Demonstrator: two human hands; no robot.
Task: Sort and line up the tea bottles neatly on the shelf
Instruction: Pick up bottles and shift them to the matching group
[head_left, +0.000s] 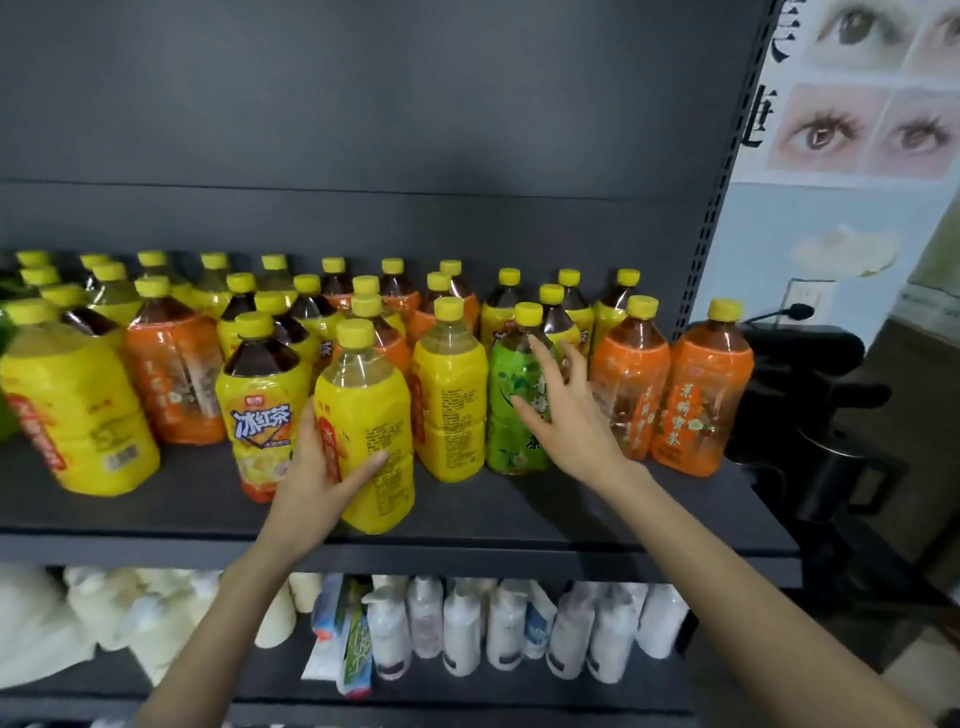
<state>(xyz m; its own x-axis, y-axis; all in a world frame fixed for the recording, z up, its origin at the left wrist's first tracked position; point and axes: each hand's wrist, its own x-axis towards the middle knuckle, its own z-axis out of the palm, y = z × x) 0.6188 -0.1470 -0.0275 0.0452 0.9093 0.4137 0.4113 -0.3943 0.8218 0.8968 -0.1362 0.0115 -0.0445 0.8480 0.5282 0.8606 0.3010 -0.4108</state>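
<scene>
Wrapped around the lower half of a yellow-labelled bottle (371, 426), the left hand (317, 478) has it firmly held, thumb across the front of the label and fingers curled round the far side. That bottle stands nearest the front edge of the dark shelf (467, 525), forward of all the others, and looks roughly upright. It has a yellow cap, a clear neck and a yellow wrap with small print on the side facing us.

Just right of it, and a little further back, stands a second yellow bottle (451, 395), and right of that a green-labelled bottle (511, 410). The right hand (566, 410) is spread open against the green bottle, fingers splayed over its label and shoulder; whether it actually holds the bottle I cannot tell.

Left of the gripped bottle, touching or nearly so, is an iced-tea bottle (260, 410) with dark liquid and blue lettering. Further right of the green one stand two orange-labelled bottles (701, 395). Behind, more yellow-capped bottles crowd the shelf in uneven rows. Below the shelf, white pump bottles (462, 629) line the lower tier.
</scene>
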